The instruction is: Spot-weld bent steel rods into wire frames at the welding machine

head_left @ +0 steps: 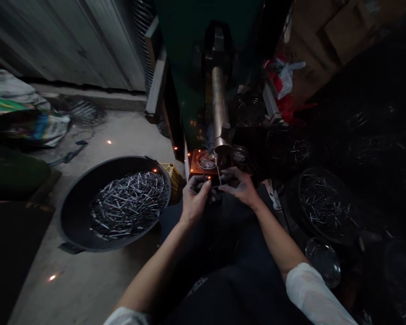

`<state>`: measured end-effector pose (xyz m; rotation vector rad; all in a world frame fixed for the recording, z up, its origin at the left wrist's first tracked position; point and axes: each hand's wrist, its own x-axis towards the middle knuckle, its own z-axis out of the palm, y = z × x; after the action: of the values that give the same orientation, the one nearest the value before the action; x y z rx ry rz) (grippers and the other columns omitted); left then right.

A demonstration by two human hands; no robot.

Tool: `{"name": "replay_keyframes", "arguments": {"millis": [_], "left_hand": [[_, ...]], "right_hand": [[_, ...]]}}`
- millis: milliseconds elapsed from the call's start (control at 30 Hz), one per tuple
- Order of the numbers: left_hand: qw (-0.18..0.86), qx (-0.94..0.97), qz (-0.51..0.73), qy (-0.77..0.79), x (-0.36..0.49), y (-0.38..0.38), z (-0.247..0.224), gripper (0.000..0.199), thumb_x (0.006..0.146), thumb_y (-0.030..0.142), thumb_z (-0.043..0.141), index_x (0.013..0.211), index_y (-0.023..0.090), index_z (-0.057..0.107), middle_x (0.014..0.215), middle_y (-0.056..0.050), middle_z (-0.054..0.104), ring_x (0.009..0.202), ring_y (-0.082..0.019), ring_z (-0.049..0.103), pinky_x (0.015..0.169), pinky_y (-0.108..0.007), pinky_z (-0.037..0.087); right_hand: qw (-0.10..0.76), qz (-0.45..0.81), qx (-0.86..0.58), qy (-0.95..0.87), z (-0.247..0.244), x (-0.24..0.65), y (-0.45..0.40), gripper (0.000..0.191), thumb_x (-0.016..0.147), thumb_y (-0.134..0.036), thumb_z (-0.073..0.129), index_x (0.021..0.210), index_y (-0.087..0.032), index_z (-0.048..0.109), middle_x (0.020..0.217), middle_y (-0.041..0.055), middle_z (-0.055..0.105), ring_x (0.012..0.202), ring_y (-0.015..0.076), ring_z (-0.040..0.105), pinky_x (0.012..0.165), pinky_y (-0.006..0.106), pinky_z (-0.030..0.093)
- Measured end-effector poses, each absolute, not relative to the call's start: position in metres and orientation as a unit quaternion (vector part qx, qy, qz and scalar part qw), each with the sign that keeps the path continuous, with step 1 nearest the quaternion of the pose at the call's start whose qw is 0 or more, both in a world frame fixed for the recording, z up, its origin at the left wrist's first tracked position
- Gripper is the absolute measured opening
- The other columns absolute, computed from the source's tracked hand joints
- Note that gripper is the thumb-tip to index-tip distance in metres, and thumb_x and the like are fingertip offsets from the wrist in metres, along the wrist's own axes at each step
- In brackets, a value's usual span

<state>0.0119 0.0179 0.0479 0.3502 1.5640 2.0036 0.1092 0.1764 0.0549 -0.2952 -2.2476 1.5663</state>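
Note:
My left hand (195, 198) is closed in a pinch on a thin metal rod that stands up from its fingers. Opposite it, my right hand (240, 186) pinches a thin bent metal rod (218, 174) whose upper end reaches the tip of the machine's thick metal arm (219, 108). The fingers of both hands are close together, and dark smudges cover them. Whether the two rods are joined cannot be made out. Just beyond my fingers, a small round dish (206, 160) of little metal bits rests on a reddish-brown surface. Orange sparks fly around the arm's tip.
A wide black basin (67, 216) full of thin metal pieces stands at left, by a yellow crate (172, 174). At right are another dark basin (299, 212) of metal pieces and a clear round lid-like thing (323, 262). Glowing sparks (52, 277) are over the floor.

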Motion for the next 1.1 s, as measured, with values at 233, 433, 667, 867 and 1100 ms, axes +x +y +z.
{"name": "replay_keyframes", "arguments": {"millis": [233,433,667,867,1100], "left_hand": [[0.264,0.115,0.768,0.572,-0.021,0.048,0.053,0.034,0.076,0.039,0.076,0.092,0.018,0.056,0.059,0.004,0.064,0.043,-0.01,0.057,0.043,-0.019,0.046],[0.252,0.125,0.772,0.57,-0.031,0.057,0.054,0.036,0.074,0.042,0.076,0.09,0.017,0.056,0.059,0.003,0.065,0.04,-0.01,0.057,0.04,-0.019,0.042],[0.236,0.125,0.782,0.563,-0.036,0.065,0.046,0.032,0.075,0.041,0.075,0.087,0.018,0.056,0.053,0.005,0.061,0.037,-0.009,0.049,0.038,-0.019,0.036],[0.213,0.092,0.784,0.576,-0.031,0.039,0.047,0.031,0.073,0.036,0.078,0.09,0.017,0.059,0.053,0.007,0.057,0.041,-0.009,0.051,0.04,-0.018,0.038],[0.107,-0.138,0.801,0.572,-0.055,-0.077,0.01,0.026,0.083,0.035,0.071,0.084,0.018,0.051,0.068,0.002,0.064,0.054,-0.008,0.056,0.052,-0.017,0.043]], "right_hand": [[0.214,0.555,-0.171,-0.785,0.057,0.083,0.196,0.031,0.085,-0.049,0.069,0.08,-0.018,0.067,0.074,-0.0005,0.065,0.071,0.0151,0.06,0.07,0.027,0.048],[0.237,0.568,-0.18,-0.768,0.052,0.07,0.2,0.026,0.084,-0.043,0.068,0.08,-0.017,0.069,0.073,-0.0001,0.065,0.071,0.0142,0.058,0.069,0.026,0.046],[0.242,0.593,-0.179,-0.747,0.048,0.067,0.2,0.026,0.085,-0.043,0.069,0.082,-0.017,0.069,0.074,-0.0002,0.065,0.07,0.0133,0.058,0.066,0.025,0.047],[0.235,0.55,-0.213,-0.772,0.041,0.11,0.204,0.027,0.087,-0.043,0.067,0.083,-0.017,0.07,0.075,0.0001,0.067,0.072,0.014,0.06,0.07,0.025,0.047],[0.232,0.433,-0.358,-0.794,0.003,0.253,0.238,0.03,0.088,-0.047,0.066,0.091,-0.017,0.071,0.083,0.0029,0.07,0.081,0.0183,0.065,0.078,0.029,0.05]]}}
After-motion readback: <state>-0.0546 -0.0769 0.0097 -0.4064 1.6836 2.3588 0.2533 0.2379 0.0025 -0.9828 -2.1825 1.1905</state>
